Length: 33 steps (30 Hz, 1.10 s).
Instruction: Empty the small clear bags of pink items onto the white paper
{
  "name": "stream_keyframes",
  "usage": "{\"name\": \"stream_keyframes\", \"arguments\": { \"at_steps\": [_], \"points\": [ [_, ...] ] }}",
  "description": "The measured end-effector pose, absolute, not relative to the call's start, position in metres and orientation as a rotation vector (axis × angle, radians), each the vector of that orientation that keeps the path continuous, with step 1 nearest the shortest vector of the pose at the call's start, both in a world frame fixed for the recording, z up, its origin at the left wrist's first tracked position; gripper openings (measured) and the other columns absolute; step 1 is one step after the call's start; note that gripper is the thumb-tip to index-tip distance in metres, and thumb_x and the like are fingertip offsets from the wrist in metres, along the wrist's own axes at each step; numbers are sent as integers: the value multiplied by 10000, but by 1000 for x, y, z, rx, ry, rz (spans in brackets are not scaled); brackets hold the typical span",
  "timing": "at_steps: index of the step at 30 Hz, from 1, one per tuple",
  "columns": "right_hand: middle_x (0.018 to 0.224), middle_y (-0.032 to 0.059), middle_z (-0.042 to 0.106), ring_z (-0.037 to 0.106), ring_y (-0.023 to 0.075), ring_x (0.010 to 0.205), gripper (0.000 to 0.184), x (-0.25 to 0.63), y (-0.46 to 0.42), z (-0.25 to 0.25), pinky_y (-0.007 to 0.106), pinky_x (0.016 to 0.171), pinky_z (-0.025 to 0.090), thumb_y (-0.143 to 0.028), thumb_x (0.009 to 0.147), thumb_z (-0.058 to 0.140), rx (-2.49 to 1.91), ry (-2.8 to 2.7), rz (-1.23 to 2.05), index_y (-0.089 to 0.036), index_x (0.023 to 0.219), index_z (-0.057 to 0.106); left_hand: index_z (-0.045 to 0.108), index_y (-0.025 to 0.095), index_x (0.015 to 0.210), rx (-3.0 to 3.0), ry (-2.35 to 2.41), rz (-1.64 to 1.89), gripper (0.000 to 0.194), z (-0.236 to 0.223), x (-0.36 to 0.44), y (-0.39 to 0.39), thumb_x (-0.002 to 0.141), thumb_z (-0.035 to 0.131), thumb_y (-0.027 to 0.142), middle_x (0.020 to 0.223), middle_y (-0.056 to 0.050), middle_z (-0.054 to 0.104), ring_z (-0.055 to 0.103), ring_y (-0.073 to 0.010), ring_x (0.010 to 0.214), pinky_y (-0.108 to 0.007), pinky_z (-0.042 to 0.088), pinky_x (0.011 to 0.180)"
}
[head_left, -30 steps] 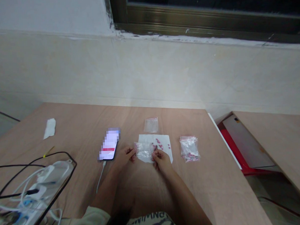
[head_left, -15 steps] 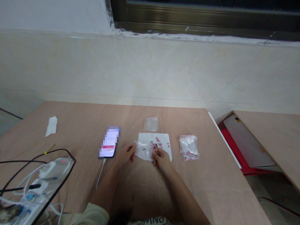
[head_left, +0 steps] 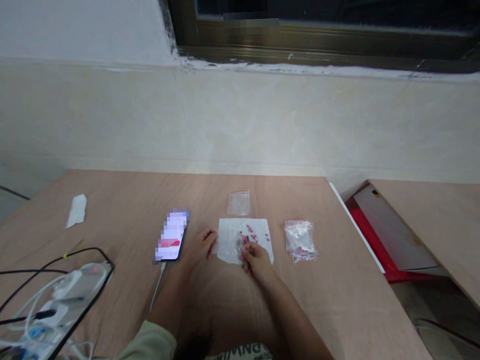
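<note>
A white paper sheet lies on the wooden table with several small pink pieces scattered on it. My left hand pinches the left edge of a small clear plastic bag resting over the sheet. My right hand is closed at the bag's right edge, fingertips among the pink pieces; what it pinches is too small to make out. An empty clear zip bag lies just beyond the sheet. A filled bag of pink pieces sits to the right.
A phone on a white cable lies left of my hands. A power strip with several plugs and cables sits at the near left. A folded tissue lies far left. A red-edged board leans beyond the table's right edge.
The clear bag has come down from slightly raised to flat over the sheet. My right hand has shifted toward the pink pieces. The camera has drifted a little.
</note>
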State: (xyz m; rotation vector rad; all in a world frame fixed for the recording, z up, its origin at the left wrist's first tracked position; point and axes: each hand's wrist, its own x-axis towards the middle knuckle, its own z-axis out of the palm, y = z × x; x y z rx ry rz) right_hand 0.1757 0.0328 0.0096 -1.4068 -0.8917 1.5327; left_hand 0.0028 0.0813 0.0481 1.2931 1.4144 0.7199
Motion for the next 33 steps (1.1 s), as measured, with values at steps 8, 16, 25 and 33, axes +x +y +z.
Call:
{"name": "stream_keyframes", "arguments": {
  "at_steps": [8, 16, 25, 33],
  "points": [
    [478, -59, 516, 377, 45, 275, 377, 176, 32, 11, 169, 263, 245, -524, 588, 603, -1395, -875, 1528, -173, 634, 474, 434, 187, 568, 1238, 1418, 741, 271, 46, 6, 80, 713, 436, 416, 435, 80, 368, 360, -78, 361, -192, 263, 350],
    [465, -64, 507, 371, 46, 271, 384, 176, 31, 6, 167, 259, 238, -539, 601, 591, -1385, -892, 1510, -177, 651, 473, 445, 174, 536, 1264, 1389, 753, 303, 48, 4, 80, 703, 486, 424, 384, 86, 365, 345, -63, 341, -178, 253, 358],
    [451, -69, 501, 354, 44, 267, 391, 177, 32, 10, 173, 268, 251, -546, 584, 597, -1390, -890, 1534, -180, 655, 478, 413, 180, 502, 1173, 1429, 764, 303, 44, 2, 83, 709, 444, 400, 416, 78, 373, 355, -61, 338, -176, 261, 333],
    [434, -74, 485, 340, 41, 261, 369, 177, 31, 10, 170, 267, 230, -533, 618, 575, -1381, -905, 1535, -180, 653, 472, 438, 185, 550, 1228, 1413, 728, 307, 47, 4, 88, 698, 447, 453, 428, 72, 399, 388, -80, 358, -186, 265, 339]
  ]
}}
